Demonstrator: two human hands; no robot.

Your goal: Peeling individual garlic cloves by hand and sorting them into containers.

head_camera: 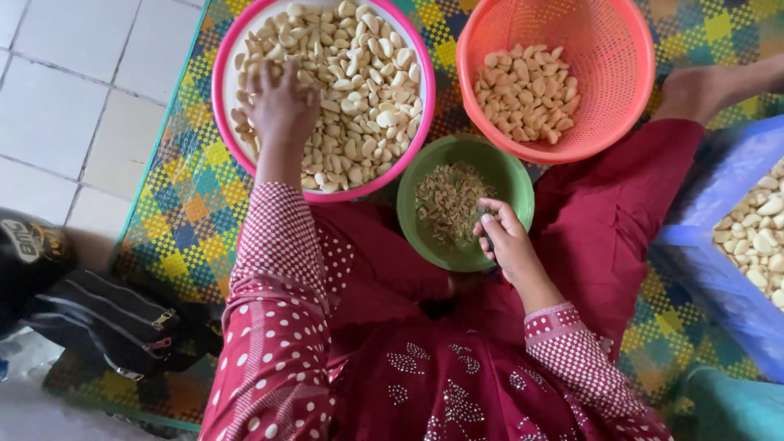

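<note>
- Pale peeled garlic cloves fill the pink-rimmed round plastic basin; my left hand rests spread on them, gripping nothing visible.
- They look light, firm, slippery; best pinched across the middle.
- My right hand, fingers curled over the green plastic bowl of scraps; whether it pinches anything, I cannot tell.

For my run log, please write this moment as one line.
left hand: in garlic, pink bowl | right hand: over green bowl of peels | orange basket: some cloves
</note>
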